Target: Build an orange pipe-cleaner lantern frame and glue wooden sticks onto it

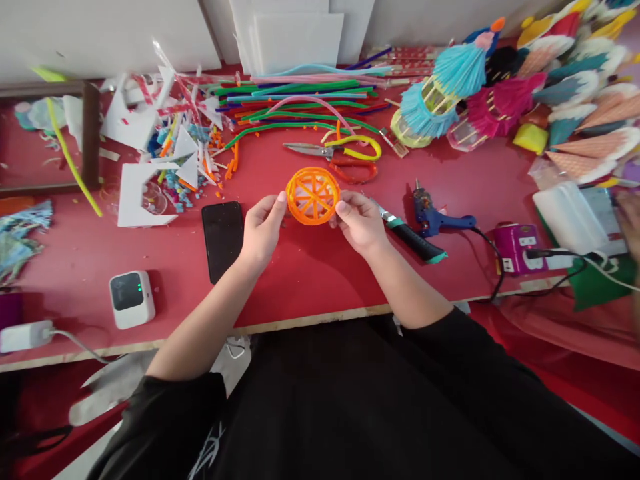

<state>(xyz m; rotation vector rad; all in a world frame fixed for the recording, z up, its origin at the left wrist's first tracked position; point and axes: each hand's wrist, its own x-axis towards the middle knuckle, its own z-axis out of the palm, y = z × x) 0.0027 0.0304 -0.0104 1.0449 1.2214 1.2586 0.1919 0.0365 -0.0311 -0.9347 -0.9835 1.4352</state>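
Orange spoked disc [313, 195] is held over the red table [310, 283], near of the scissors [330, 152], left hand [265, 223] pinching its left rim and right hand [362, 223] its right, presumably to leave its middle uncovered.

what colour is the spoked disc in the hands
The spoked disc is orange, clearest in the head view.
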